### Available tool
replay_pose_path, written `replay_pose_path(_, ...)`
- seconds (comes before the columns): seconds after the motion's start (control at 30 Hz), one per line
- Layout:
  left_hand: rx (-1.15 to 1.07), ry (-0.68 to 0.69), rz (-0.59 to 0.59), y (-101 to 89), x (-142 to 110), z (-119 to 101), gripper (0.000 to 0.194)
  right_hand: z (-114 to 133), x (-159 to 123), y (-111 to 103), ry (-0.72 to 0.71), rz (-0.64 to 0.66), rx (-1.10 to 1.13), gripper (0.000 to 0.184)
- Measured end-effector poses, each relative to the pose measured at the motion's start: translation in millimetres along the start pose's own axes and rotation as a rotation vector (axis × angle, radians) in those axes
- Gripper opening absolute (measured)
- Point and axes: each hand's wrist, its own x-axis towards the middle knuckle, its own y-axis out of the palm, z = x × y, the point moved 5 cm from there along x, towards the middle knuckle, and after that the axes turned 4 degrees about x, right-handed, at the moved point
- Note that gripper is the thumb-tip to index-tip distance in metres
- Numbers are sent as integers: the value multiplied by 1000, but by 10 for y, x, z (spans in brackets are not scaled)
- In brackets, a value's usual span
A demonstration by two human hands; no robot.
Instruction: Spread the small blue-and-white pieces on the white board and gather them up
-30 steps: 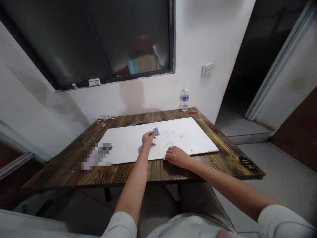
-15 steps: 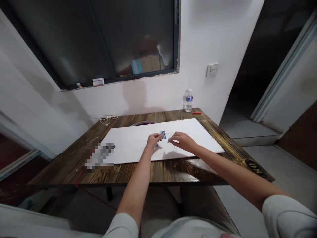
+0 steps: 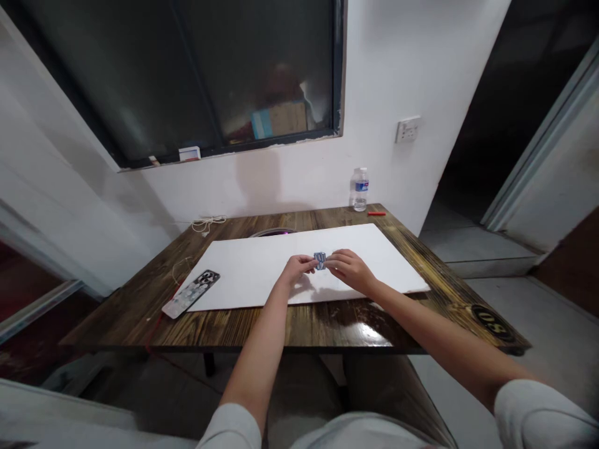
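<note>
My left hand [image 3: 297, 269] and my right hand [image 3: 350, 270] meet above the middle of a white board [image 3: 253, 274]. Between their fingertips they pinch a small blue-and-white printed paper piece [image 3: 320, 260], which stands up and faces me. Its lower edge is partly hidden by my fingers. Both hands are close to the board's surface, but I cannot tell whether they touch it. The board lies on a dark wooden table [image 3: 327, 327].
A phone [image 3: 191, 294] in a patterned case lies at the board's left corner. At the back are a water bottle [image 3: 360, 189], a red pen [image 3: 376, 213], a white cable [image 3: 208, 222] and a round dish [image 3: 271, 232] partly under the board. A wall and window stand behind.
My right hand has moved in from the board's front edge to my left hand. Both now hold the printed piece, which has moved right and is upright. The view has shifted slightly.
</note>
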Motion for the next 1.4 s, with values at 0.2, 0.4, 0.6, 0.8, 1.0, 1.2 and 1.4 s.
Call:
replay_pose_path(0.2, -11, 17, 77, 37, -29, -46, 50, -31, -49, 46, 10, -9, -41, 17)
replay_pose_path(0.4, -54, 52, -3, -14, 16, -15, 45, -38, -60, 85, 98, 74, -127, 28)
replay_pose_path(0.6, -122, 125, -370, -276, 76, 11, 40, -25, 11, 357, 283, 172, -50, 53)
replay_pose_path(0.8, -154, 147, -614, -482, 46, 32, 40, 55, 22, 927, 300, 478, 11, 62)
replay_pose_path(1.0, -135, 140, -676, -521, 23, 59, 39, 157, -62, 1079, 268, 671, 95, 54)
replay_pose_path(1.2, -144, 113, -680, -513, 40, 64, 36, 309, -206, 784, 242, 665, 162, 59)
replay_pose_path(1.4, -126, 104, -654, -493, 46, 74, 36, 421, -320, 535, 221, 552, 189, 32)
